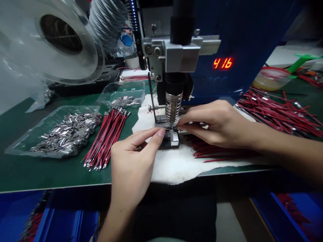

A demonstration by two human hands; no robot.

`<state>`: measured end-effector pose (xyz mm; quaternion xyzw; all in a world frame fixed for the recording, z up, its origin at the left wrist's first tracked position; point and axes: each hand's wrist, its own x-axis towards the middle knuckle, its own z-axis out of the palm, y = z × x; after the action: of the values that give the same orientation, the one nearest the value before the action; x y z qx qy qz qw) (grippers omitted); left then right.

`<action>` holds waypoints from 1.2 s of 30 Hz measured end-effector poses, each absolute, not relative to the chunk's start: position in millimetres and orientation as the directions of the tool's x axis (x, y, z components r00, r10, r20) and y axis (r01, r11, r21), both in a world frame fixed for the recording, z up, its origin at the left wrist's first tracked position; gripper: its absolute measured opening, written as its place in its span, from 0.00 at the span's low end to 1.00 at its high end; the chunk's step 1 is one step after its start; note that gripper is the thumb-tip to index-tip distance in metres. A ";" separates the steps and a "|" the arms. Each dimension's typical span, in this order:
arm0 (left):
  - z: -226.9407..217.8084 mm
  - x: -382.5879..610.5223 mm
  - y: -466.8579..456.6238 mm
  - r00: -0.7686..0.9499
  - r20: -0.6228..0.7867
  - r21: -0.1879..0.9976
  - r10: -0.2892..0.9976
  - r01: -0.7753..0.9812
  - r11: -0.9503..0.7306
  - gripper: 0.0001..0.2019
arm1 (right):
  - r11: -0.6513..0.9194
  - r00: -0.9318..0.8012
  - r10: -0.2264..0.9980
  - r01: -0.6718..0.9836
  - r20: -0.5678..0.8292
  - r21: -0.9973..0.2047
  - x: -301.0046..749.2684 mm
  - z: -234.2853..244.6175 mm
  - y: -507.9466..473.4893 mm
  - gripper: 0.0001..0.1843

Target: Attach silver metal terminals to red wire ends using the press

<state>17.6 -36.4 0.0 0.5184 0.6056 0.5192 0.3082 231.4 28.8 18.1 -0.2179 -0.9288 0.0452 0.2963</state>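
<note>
Under the tip of the soldering machine (173, 109), both of my hands meet at a small black fixture (168, 144) that carries a shiny metal block (174, 138). My left hand (135, 161) comes from the front left, thumb and forefinger pinched together at the fixture's left side. From the right reaches my right hand (214, 122), its fingertips closed in a pinch right beside the tip. What each pinch holds is too small and too covered to make out. A bundle of red and black wires (214, 151) lies beneath my right hand.
Left of my hands lie a clear tray (17, 144) of metal connectors and a bundle of wires with metal ends (106, 137). A second clear tray (106, 92) stands behind. More wires (282, 114) pile at right. A plastic reel (93, 50) overhangs the left; a display (222, 63) reads 416.
</note>
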 end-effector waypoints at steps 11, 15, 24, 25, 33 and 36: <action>-0.2 19.0 -36.7 -0.277 0.156 0.953 0.948 0.294 -0.071 0.02 | 0.911 -0.727 0.405 0.369 0.554 -0.183 231.5 17.8 30.0 0.06; 0.4 19.0 -36.8 -0.280 0.157 0.956 0.947 0.285 -0.074 0.02 | 0.917 -0.730 0.390 0.361 0.561 -0.168 231.1 17.5 29.7 0.06; -1.2 18.5 -36.3 -0.285 0.172 0.946 0.943 0.313 -0.078 0.02 | 0.921 -0.730 0.379 0.360 0.570 -0.151 232.8 14.2 29.8 0.06; -1.6 18.4 -36.3 -0.288 0.173 0.945 0.942 0.317 -0.077 0.03 | 0.920 -0.729 0.378 0.364 0.570 -0.144 233.0 13.8 29.8 0.06; -2.2 16.8 -35.0 -0.267 0.188 0.941 0.945 0.326 -0.095 0.04 | 0.915 -0.719 0.377 0.389 0.584 -0.112 232.6 13.6 27.7 0.06; -1.3 17.5 -35.3 -0.269 0.178 0.946 0.946 0.310 -0.090 0.03 | 0.913 -0.716 0.380 0.393 0.586 -0.111 232.2 14.4 26.8 0.06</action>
<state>17.5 -35.3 -1.3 0.5221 0.6017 0.5220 0.3047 232.2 26.8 14.4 -0.2088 -0.9262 -0.0108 0.3138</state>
